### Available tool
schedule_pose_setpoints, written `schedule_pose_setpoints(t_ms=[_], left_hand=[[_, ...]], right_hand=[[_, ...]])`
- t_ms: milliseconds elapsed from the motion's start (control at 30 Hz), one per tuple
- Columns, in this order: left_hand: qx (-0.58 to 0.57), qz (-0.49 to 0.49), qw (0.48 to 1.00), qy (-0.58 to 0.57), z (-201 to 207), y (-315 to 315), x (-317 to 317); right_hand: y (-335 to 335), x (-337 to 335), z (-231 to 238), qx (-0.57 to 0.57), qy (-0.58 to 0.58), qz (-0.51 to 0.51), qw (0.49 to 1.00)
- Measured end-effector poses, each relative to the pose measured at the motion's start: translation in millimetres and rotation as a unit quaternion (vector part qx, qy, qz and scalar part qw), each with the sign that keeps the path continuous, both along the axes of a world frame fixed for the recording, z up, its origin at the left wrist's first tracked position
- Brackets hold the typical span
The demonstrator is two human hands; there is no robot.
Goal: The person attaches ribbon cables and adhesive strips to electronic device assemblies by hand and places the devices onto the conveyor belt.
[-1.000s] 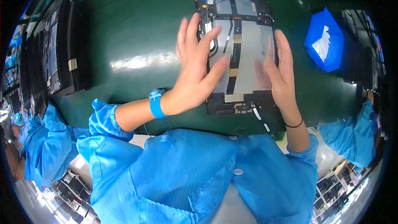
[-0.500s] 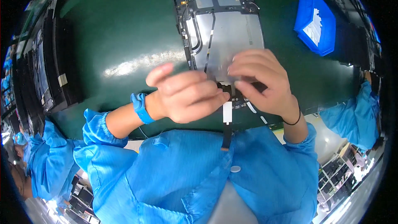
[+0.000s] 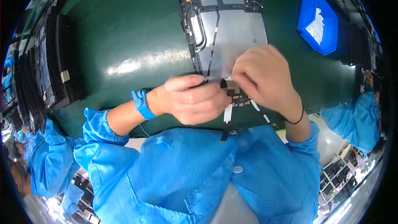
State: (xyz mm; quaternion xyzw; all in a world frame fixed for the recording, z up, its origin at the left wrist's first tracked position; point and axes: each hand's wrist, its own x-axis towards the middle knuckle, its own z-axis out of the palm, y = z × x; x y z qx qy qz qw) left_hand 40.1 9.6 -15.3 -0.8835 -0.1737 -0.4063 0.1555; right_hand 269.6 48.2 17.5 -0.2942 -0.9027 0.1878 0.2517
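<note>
An opened flat device [image 3: 234, 33], like a tablet panel, lies on the green table with its grey inner plate and dark frame showing. At its near end my left hand [image 3: 195, 101] is closed, its curled fingers against a black flat cable [image 3: 224, 136] that carries a white label [image 3: 228, 113]. The cable hangs past the table edge toward my coat. My right hand [image 3: 265, 76] hovers over the device's near right corner, fingers bent together and blurred; what they hold, if anything, is hidden. A small circuit board [image 3: 241, 102] shows between the hands.
A blue bin [image 3: 304, 37] with white pieces inside stands at the far right. Dark panels in a black holder [image 3: 62, 62] line the left side. White strips [image 3: 255, 105] lie near the table's front edge. Blue-sleeved people [image 3: 352, 120] are at both sides.
My right hand's fingers have drawn together and its wrist has turned over. My left thumb has folded down toward the fingers. The device sits slightly farther right in the view.
</note>
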Motion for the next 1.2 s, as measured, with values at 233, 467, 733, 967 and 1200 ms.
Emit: schedule_pose_setpoints(t_ms=[233, 467, 733, 967, 1200], left_hand=[[-0.274, 0.020, 0.957, -0.095, 13.0, 15.1, 14.3], [-0.401, 0.151, 0.891, -0.153, 1.0, 33.9, 17.4], [-0.386, 0.181, 0.894, -0.134, -1.1, 35.0, 19.4], [-0.403, 0.188, 0.886, -0.130, -0.4, 35.1, 21.1], [-0.400, 0.211, 0.884, -0.121, -0.3, 33.0, 21.0]], right_hand=[[50.6, 73.6, 20.7, 0.104, 0.087, -0.419, 0.898], [75.9, 143.3, 8.2, 0.219, -0.091, -0.458, 0.857], [11.9, 46.4, 10.9, 0.125, -0.024, -0.160, 0.979], [-13.9, 22.9, 1.7, 0.004, -0.037, 0.086, 0.996], [-17.9, 19.5, 0.9, -0.050, -0.044, 0.124, 0.990]])
